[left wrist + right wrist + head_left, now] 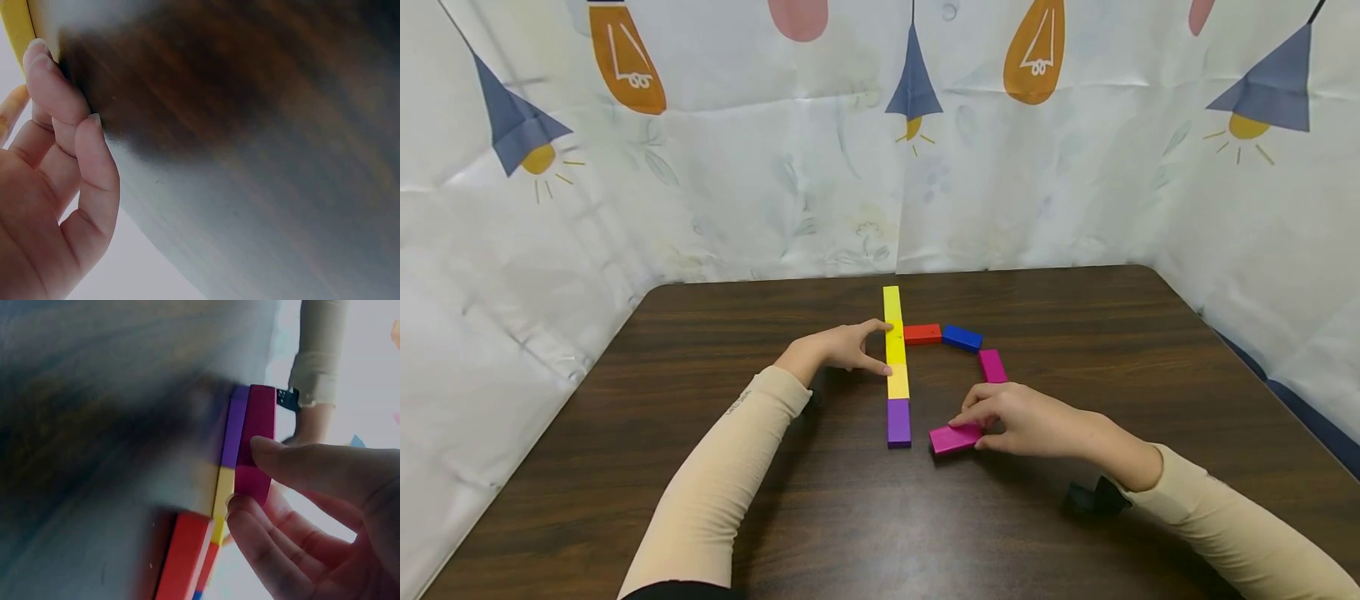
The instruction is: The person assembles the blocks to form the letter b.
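Observation:
My right hand (1022, 419) pinches a magenta block (953, 439) between thumb and fingers, low over the table in front of a second magenta block (992, 365). In the right wrist view, thumb and fingertips hold one end of the pinched block (257, 419). My left hand (842, 346) lies beside a straight column of blocks, its index finger and thumb spread, fingertips at the left edge of the yellow blocks (895, 343). At the near end of that column is a purple block (898, 423). The left wrist view shows several fingers close to a yellow edge (17, 31).
From the column's right side a red block (922, 335) leads to a blue block (962, 337), then bends toward the second magenta block. All lie on a dark wood-grain table (715, 533). A patterned white curtain (850, 192) hangs behind the table.

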`<state>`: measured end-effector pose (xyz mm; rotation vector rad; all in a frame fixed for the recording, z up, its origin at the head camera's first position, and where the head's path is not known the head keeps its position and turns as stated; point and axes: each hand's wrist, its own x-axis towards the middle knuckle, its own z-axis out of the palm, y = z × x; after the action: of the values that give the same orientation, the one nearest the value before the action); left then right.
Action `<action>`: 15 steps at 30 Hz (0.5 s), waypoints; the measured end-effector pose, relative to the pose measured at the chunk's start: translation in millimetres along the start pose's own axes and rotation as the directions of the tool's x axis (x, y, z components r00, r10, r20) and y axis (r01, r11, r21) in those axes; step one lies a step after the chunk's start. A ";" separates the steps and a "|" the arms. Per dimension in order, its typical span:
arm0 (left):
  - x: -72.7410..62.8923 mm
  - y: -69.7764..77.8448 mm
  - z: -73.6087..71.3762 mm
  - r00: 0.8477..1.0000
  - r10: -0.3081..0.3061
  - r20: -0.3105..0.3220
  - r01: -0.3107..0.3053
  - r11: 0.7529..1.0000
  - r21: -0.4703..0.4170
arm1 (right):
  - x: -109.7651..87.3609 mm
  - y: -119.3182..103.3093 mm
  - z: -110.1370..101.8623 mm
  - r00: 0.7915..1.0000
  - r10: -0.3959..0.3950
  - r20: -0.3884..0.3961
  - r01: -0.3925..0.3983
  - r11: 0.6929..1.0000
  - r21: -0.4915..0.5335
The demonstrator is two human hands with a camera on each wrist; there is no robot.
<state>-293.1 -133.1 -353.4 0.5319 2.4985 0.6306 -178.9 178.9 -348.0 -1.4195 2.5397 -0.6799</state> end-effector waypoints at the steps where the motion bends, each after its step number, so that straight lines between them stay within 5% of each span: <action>1: -0.2 0.1 -0.1 1.000 0.000 -0.001 0.000 1.000 0.001 | 0.9 -1.2 0.9 1.000 -0.001 0.001 0.001 1.000 -0.009; 15: -1.0 1.7 0.6 1.000 -0.004 -0.006 0.004 1.000 0.008 | 11.5 -0.2 12.3 0.999 0.035 0.013 -0.034 0.997 -0.074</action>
<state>-291.6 -132.1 -352.6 0.5286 2.5086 0.6215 -180.7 165.3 -357.8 -1.3946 2.5966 -0.5738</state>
